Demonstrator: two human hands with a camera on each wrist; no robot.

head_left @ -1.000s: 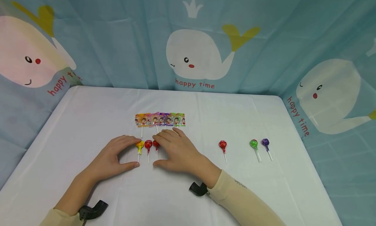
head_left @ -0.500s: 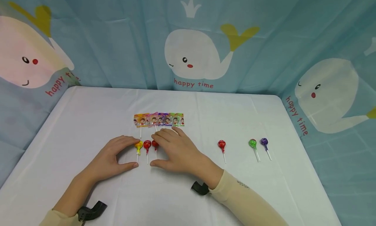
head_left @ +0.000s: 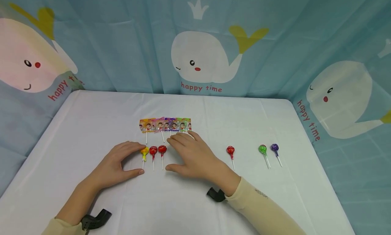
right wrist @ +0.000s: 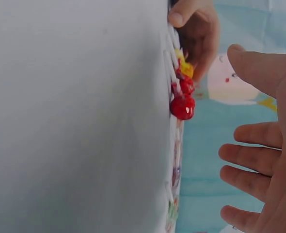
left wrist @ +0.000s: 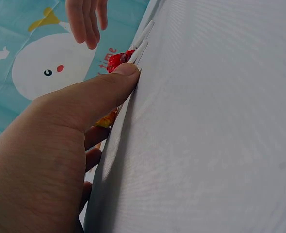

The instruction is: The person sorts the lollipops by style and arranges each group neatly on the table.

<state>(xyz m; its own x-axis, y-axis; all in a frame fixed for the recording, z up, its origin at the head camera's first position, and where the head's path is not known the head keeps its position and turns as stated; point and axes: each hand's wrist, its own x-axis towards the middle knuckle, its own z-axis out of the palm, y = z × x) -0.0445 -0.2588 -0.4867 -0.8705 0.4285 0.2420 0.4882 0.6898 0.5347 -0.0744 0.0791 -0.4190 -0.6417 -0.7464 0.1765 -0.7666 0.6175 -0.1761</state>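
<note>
Three round lollipops lie side by side on the white table point(head_left: 91, 119): a yellow one point(head_left: 144, 152) and two red ones point(head_left: 153, 150) point(head_left: 162, 149). My left hand point(head_left: 138, 159) arches beside them, fingertips touching the yellow head and thumb point(left wrist: 109, 85) pressed on the cloth by the stick ends. My right hand point(head_left: 171, 155) hovers just right of the red pair with fingers spread, holding nothing. The right wrist view shows the nearer red head point(right wrist: 182, 107) clear of my fingers point(right wrist: 259, 160).
A row of several flat wrapped lollipops point(head_left: 165, 124) lies just beyond the hands. Further right on the table lie a red lollipop point(head_left: 230, 150), a green one point(head_left: 263, 148) and a purple one point(head_left: 274, 147). A whale-print curtain point(head_left: 201, 58) hangs behind the table.
My right hand has drawn away to the right, off the second red lollipop, which now shows fully. The left hand and the lollipops have stayed put.
</note>
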